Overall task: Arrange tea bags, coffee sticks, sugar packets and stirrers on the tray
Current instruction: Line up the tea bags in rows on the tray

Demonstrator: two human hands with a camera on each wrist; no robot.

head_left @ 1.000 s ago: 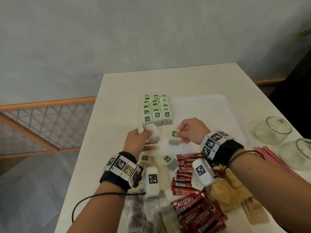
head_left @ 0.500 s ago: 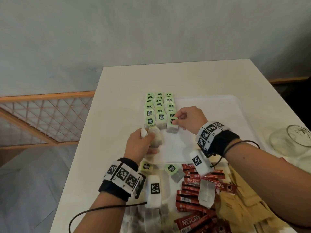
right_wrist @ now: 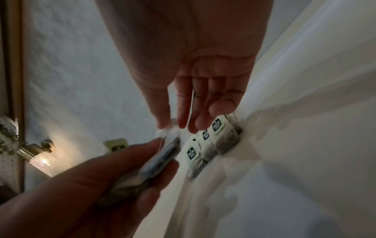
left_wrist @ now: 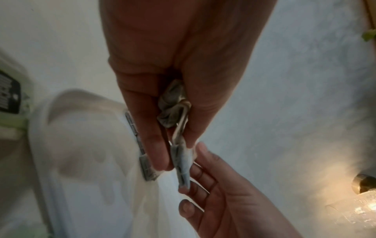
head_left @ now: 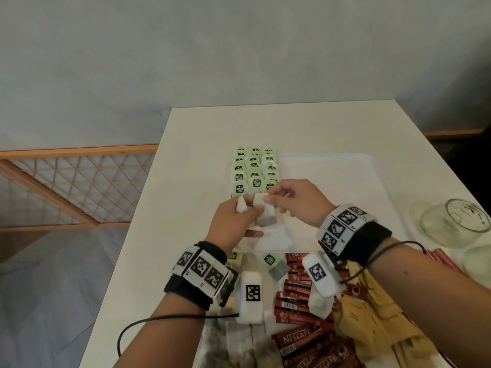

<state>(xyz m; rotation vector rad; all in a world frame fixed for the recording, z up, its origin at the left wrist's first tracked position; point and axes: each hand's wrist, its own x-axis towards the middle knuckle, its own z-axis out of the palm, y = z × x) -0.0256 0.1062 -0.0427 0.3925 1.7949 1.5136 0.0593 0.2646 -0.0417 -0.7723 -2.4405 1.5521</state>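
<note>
Reaching across, the right hand (head_left: 297, 200) pinches a tea bag (head_left: 261, 208) clamped in the left hand (head_left: 231, 224).

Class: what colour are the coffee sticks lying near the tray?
Dark red coffee sticks with white lettering, clearest in the head view.

It looks like a room in a home or small café: a white table (head_left: 202, 134) by a plain grey wall (head_left: 239, 49), a wooden lattice screen (head_left: 74, 181), a glowing wall lamp (right_wrist: 40, 158).
</note>
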